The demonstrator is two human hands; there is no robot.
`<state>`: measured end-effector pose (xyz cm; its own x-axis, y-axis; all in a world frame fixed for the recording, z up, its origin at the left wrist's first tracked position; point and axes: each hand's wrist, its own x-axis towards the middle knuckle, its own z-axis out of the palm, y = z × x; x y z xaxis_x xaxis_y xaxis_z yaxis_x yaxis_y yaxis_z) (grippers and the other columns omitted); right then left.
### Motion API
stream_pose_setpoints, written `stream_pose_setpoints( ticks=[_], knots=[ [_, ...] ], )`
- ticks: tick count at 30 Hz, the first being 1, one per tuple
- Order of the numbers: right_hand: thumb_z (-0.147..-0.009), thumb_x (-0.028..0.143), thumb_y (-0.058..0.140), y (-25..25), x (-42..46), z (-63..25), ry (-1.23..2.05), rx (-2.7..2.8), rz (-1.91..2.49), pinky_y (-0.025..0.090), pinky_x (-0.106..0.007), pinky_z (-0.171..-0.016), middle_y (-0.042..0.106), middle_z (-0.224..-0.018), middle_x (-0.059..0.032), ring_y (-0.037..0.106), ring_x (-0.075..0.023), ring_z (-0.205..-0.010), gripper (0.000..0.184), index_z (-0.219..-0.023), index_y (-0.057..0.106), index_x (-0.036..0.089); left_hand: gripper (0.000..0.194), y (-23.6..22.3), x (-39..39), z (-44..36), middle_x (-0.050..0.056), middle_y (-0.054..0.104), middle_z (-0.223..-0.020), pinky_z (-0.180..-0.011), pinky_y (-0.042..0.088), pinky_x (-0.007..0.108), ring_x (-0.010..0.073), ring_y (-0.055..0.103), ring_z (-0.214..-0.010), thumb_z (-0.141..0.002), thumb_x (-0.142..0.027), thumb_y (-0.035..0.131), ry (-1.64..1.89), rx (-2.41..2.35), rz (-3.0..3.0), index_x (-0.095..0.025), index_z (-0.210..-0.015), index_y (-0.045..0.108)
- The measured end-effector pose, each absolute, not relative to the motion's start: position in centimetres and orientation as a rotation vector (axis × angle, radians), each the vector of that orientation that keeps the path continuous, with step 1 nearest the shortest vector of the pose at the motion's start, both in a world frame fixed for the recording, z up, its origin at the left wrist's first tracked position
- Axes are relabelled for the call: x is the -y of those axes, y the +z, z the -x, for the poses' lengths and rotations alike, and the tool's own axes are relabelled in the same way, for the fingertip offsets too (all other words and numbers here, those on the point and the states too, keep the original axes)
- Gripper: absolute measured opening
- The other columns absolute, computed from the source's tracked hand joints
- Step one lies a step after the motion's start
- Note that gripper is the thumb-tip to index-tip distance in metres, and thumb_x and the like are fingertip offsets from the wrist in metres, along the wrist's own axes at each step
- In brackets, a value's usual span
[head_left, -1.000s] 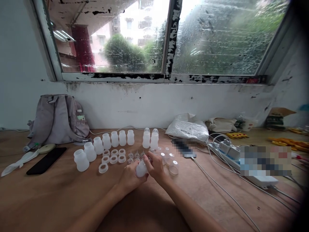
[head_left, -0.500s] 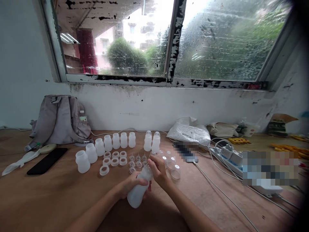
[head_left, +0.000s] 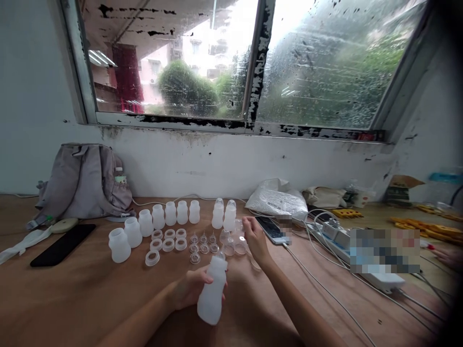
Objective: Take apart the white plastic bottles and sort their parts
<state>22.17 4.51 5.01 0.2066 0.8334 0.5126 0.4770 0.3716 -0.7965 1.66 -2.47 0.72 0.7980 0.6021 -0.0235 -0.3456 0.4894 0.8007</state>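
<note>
My left hand (head_left: 191,288) is wrapped round a frosted white baby bottle (head_left: 211,291), tilted, with a collar and clear nipple (head_left: 221,253) on its top. Off to the right, my right hand (head_left: 256,237) has its fingers curled together among several clear domed caps (head_left: 228,248); whatever they may hold is hidden. Beyond the held bottle lie several clear nipples (head_left: 204,248) and, left of these, several white collar rings (head_left: 168,245). Several open bottles (head_left: 120,246) stand in a curved row at the left. Two capped bottles (head_left: 229,217) stand upright behind the caps.
A black phone (head_left: 63,245) and a grey backpack (head_left: 85,180) are on the table's left. To the right are a charging phone (head_left: 269,230), a silvery plastic bag (head_left: 278,198), and a power strip (head_left: 376,274) with loose cables. Another person's hand (head_left: 446,258) shows at the right edge.
My right hand has left the top of the bottle and moved right to the clear caps. My left hand keeps hold of the bottle, now turned more upright. The view has shifted slightly.
</note>
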Motion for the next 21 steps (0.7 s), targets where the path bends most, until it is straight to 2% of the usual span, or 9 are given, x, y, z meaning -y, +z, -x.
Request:
stream_pose_setpoints(
  ticks=[2, 4, 9, 15, 18, 21],
  knots=[
    [-0.076, 0.046, 0.043, 5.3, -3.9, -23.2, 0.285, 1.617, 1.337, 0.040, -0.027, -0.059, 0.058, -0.076, -0.0036, 0.054, -0.0170, -0.063, 0.033, -0.093, 0.051, 0.019, 0.046, 1.0, 2.4, -1.9, 0.006, 0.056, -0.094, -0.070, 0.039, 0.031, 0.0190, 0.056, -0.079, -0.058, -0.013, 0.057, 0.705, -0.368, -0.920, -0.017, -0.103, 0.053],
    [-0.073, 0.043, 0.049, 5.3, -3.2, -24.1, 0.176, 1.785, 1.388, 0.041, -0.030, -0.064, 0.060, -0.082, -0.0053, 0.057, -0.0198, -0.072, 0.035, -0.098, 0.050, 0.020, 0.042, 1.0, 2.1, -2.0, 0.006, 0.056, -0.094, -0.070, 0.038, 0.028, 0.0170, 0.054, -0.079, -0.057, -0.012, 0.060, 0.839, -0.428, -0.975, -0.016, -0.098, 0.055],
    [-0.071, 0.036, 0.056, 3.8, -1.7, -25.6, -0.083, 2.093, 1.491, 0.037, -0.036, -0.076, 0.061, -0.091, -0.0061, 0.053, -0.0240, -0.090, 0.019, -0.084, 0.057, 0.022, 0.032, 0.7, 1.7, -2.1, 0.004, 0.057, -0.085, -0.065, 0.037, 0.024, 0.0148, 0.052, -0.076, -0.061, -0.023, 0.064, 1.073, -0.606, -1.017, -0.014, -0.091, 0.058],
    [-0.070, 0.033, 0.059, 2.6, -1.3, -25.5, -0.167, 2.156, 1.595, 0.033, -0.042, -0.080, 0.059, -0.101, -0.0088, 0.046, -0.0283, -0.100, 0.019, -0.087, 0.059, 0.023, 0.037, 1.0, 1.9, -2.1, 0.005, 0.056, -0.096, -0.056, 0.040, 0.025, 0.0164, 0.059, -0.068, -0.069, -0.035, 0.058, 1.089, -0.692, -1.013, -0.019, -0.102, 0.049],
    [-0.071, 0.037, 0.057, 3.6, -1.4, -24.3, -0.008, 2.082, 1.454, 0.032, -0.043, -0.082, 0.058, -0.101, -0.0093, 0.047, -0.0282, -0.100, 0.025, -0.092, 0.058, 0.023, 0.038, 0.9, 2.0, -2.2, 0.005, 0.057, -0.089, -0.053, 0.040, 0.024, 0.0143, 0.057, -0.061, -0.068, -0.037, 0.058, 1.127, -0.755, -1.068, -0.017, -0.100, 0.048],
    [-0.075, 0.041, 0.053, 4.7, -1.4, -21.6, 0.448, 1.936, 1.218, 0.035, -0.040, -0.085, 0.058, -0.104, -0.0071, 0.049, -0.0236, -0.100, 0.032, -0.101, 0.054, 0.023, 0.041, 0.8, 2.0, -2.3, 0.004, 0.057, -0.085, -0.055, 0.039, 0.024, 0.0137, 0.055, -0.062, -0.068, -0.036, 0.060, 1.128, -0.792, -1.161, -0.016, -0.102, 0.048]
  ],
)
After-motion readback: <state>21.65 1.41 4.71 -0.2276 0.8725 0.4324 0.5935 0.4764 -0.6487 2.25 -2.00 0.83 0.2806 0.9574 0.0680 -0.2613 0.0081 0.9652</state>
